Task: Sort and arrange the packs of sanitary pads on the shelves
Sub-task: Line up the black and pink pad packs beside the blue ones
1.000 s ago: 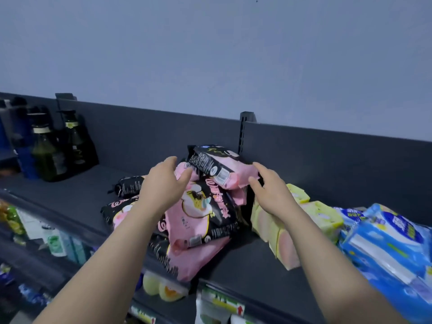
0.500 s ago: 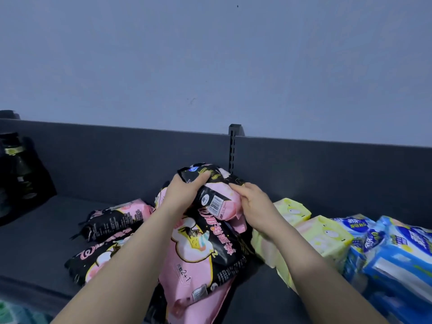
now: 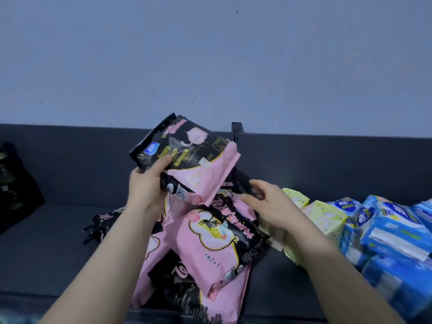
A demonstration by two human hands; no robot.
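Fingers of the left hand curled round a pink-and-black pack, held just above the pile of like packs on the shelf. The right hand hovered at the pile's right edge, fingers loosely spread, holding nothing. Yellow packs lay right of the pile, blue packs farther right of it.
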